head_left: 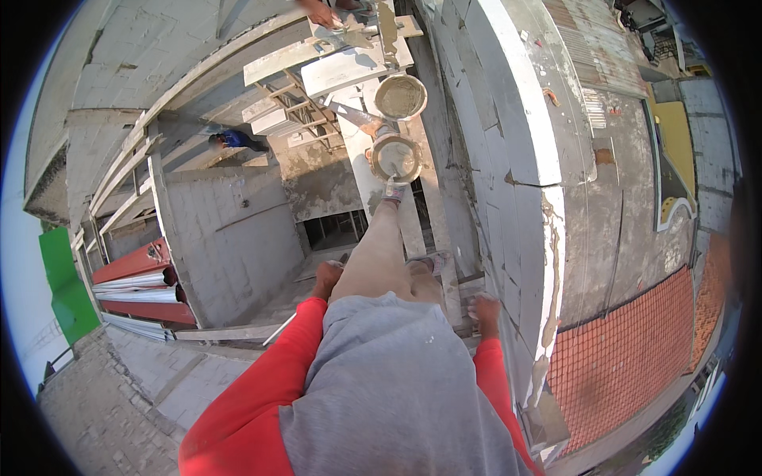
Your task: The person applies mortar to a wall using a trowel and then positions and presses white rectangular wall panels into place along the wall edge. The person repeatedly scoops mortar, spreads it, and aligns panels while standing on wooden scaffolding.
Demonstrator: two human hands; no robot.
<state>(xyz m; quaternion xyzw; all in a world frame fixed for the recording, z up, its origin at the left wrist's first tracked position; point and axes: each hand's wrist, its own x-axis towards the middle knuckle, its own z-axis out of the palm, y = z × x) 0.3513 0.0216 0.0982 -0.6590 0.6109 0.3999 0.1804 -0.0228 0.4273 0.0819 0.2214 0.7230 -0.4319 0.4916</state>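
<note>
Mixed-looking mortar is being held in a far bucket beyond a near bucket; none is being applied. Left hand is being seen curled, contents untellable; right hand, loosely spread, beside block wall.

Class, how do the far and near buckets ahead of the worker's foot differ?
The far bucket has a pale rim; the near bucket a browner one. The far bucket's contents look brownish; the near bucket's contents look paler and greyer. Both are round and open-topped.
</note>
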